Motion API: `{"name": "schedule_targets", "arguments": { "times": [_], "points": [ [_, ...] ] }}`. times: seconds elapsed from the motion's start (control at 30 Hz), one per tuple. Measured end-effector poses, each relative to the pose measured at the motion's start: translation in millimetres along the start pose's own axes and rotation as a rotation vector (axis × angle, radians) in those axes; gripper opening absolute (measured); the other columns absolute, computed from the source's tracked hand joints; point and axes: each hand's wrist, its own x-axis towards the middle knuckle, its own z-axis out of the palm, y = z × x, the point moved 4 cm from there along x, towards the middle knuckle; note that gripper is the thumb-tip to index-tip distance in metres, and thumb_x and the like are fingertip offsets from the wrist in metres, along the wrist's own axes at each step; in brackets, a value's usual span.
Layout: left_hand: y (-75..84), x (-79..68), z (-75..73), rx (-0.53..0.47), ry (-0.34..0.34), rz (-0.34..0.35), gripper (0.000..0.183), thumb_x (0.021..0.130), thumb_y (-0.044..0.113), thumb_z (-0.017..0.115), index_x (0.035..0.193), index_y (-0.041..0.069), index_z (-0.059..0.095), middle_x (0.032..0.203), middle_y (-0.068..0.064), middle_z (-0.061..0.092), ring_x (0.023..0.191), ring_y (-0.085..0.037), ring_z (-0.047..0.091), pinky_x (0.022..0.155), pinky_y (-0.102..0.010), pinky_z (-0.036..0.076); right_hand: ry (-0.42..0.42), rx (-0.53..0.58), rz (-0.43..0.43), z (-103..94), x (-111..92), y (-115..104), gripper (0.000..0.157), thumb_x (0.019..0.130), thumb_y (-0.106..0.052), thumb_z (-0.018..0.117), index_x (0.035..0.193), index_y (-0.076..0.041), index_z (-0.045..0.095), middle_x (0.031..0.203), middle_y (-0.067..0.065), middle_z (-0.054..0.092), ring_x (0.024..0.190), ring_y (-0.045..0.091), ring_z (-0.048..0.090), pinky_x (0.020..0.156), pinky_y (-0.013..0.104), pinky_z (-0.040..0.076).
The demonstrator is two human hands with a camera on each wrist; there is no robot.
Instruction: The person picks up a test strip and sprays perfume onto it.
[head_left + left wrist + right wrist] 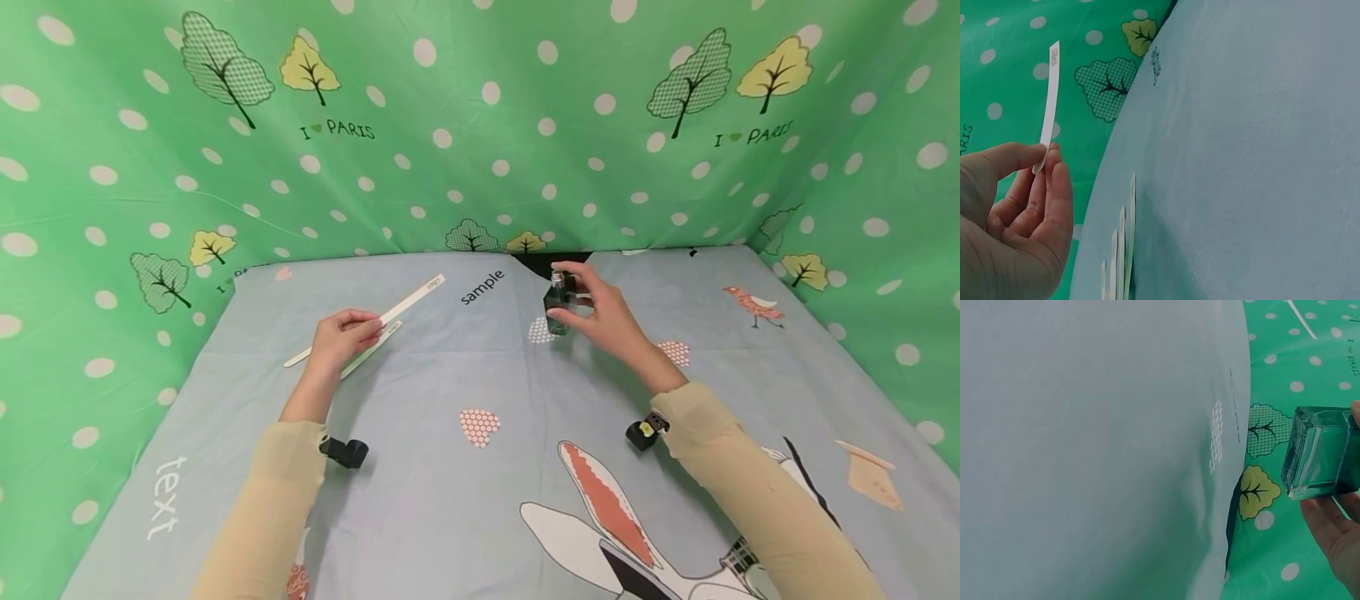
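Observation:
My left hand [343, 340] pinches a white paper test strip [414, 298] between thumb and fingers. Small lettering marks the strip's far end; in the left wrist view the held strip [1052, 94] points upward. Several similar strips [1132, 231] lie side by side on the cloth below that hand, and the head view shows one pale green strip [372, 350] among them. In my right hand [609, 315] is a dark green glass perfume bottle [557, 315], held upright above the cloth with a fingertip at its spray top. Its clear thick base [1319, 456] faces the right wrist camera.
A grey-blue printed cloth [420, 467] covers the table. Green dotted fabric [450, 108] hangs at the back and along both sides. A black patch [528, 265] lies at the back edge behind the bottle. Each wrist carries a small black camera [348, 452].

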Motion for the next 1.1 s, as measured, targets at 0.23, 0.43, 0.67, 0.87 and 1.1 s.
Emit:
{"name": "schedule_targets", "arguments": {
  "times": [0.23,0.43,0.67,0.87,1.1],
  "points": [
    [15.4,-15.8,4.9,0.022,-0.007,-0.007,0.029,0.095,0.005,0.065,0.119,-0.009,0.058,0.074,0.01,0.067,0.072,-0.001,0.068,0.075,-0.017,0.06,-0.004,-0.02,-0.01,0.5,0.2,-3.1,0.065,0.088,-0.016,0.078,0.145,-0.021,0.046,0.142,0.011,0.055,0.117,0.034,0.062,0.101,0.048,0.054],
    [15.6,-17.4,6.2,0.01,-0.019,0.003,0.028,0.094,0.004,0.065,0.118,-0.009,0.058,0.074,0.009,0.068,0.074,-0.002,0.069,0.075,-0.017,0.06,-0.009,-0.006,-0.01,2.2,-0.1,-3.5,0.065,0.087,-0.016,0.078,0.144,-0.019,0.047,0.142,0.014,0.055,0.116,0.036,0.062,0.1,0.049,0.054],
    [-3.2,0.0,2.8,0.0,-0.014,0.031,0.026,0.094,0.009,0.068,0.115,-0.004,0.06,0.074,0.013,0.068,0.074,0.0,0.068,0.08,-0.02,0.061,-0.009,-0.047,-0.025,4.6,-1.3,-4.3,0.063,0.088,-0.017,0.077,0.144,-0.019,0.048,0.138,0.015,0.057,0.113,0.035,0.064,0.097,0.048,0.056],
    [-0.8,-0.4,6.5,0.018,-0.009,0.009,0.029,0.094,0.009,0.068,0.118,-0.004,0.059,0.073,0.013,0.067,0.072,0.002,0.068,0.076,-0.017,0.06,0.002,-0.12,-0.069,6.8,-1.5,-8.6,0.063,0.087,-0.019,0.078,0.143,-0.02,0.049,0.14,0.013,0.057,0.112,0.032,0.065,0.093,0.045,0.058],
    [16.3,-15.0,14.6,0.028,-0.012,-0.02,0.03,0.094,0.006,0.066,0.12,-0.007,0.059,0.074,0.01,0.067,0.073,-0.001,0.068,0.07,-0.014,0.059,0.006,-0.191,-0.133,10.7,-2.3,-14.9,0.062,0.088,-0.022,0.077,0.143,-0.018,0.05,0.139,0.011,0.058,0.114,0.029,0.063,0.091,0.045,0.059]
  ]
}}
